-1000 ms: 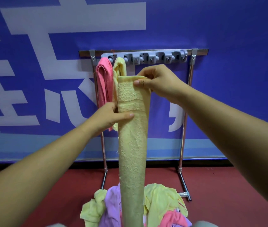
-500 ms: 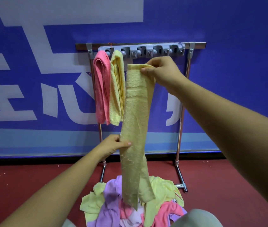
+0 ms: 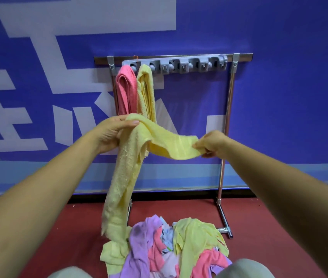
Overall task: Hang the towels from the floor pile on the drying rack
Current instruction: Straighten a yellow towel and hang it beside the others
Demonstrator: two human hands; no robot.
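Between the two hands, out in front of the rack: holding a long pale-yellow terry towel [image 3: 165,145] up in the air. Gripping its bunched bend with the left hand [image 3: 115,135], thumb laid over the top, fingers curled underneath. Pinching one short end with the right hand [image 3: 212,144], fingers curled tight round the hem. Sagging a little from hand to hand, then dropping from the left hand in a long tail toward the near-left edge of the floor pile; whether touching it, cannot tell.

Behind, against a blue wall banner [image 3: 279,97] with large white lettering: standing on the dark red floor [image 3: 269,227], a chrome tube-frame drying rack [image 3: 230,109] with a grey plastic hook strip [image 3: 179,66] along its top bar. Hanging at the strip's left end, side by side and touching: a folded pink terry towel [image 3: 126,91] and, just right of it, a folded pale-yellow terry towel [image 3: 146,89].

Low in view, between the rack's feet and a pair of grey-clad knees [image 3: 243,268]: lying on the floor, a loose heap of crumpled towels [image 3: 171,243], lilac, pink, pale yellow and a little white, tumbled over one another.
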